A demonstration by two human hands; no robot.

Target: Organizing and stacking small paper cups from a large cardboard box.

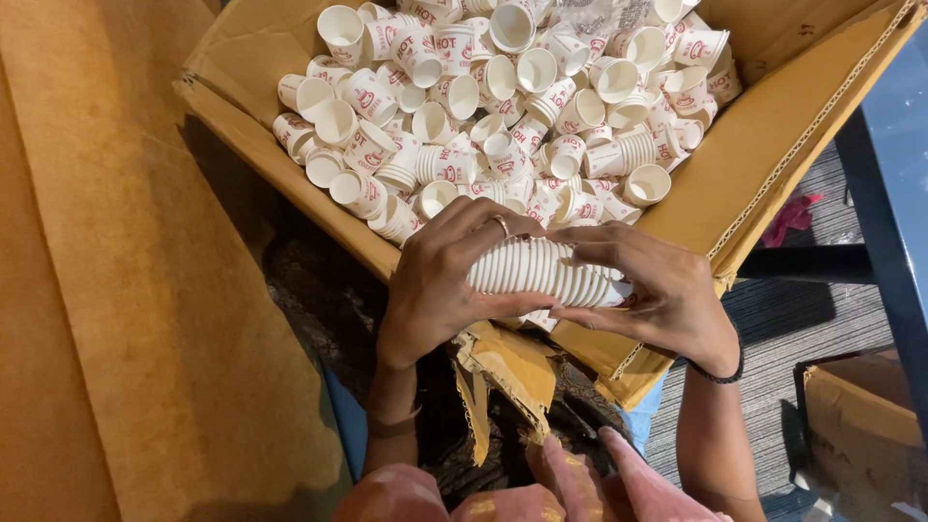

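Hands, left (435, 290) and right (657, 290), grip nested paper cup stack (541, 271) at both ends, frame centre; light, crushable, likely best held endwise.

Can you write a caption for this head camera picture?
Both hands hold a stack of paper cups over a cardboard box.

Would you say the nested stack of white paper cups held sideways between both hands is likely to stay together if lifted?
Probably light, being thin paper. The nested stack of white paper cups lies sideways, so it may bend or separate unless supported at both ends.

Open brown cardboard box (773, 145) — centre, cup-filled.
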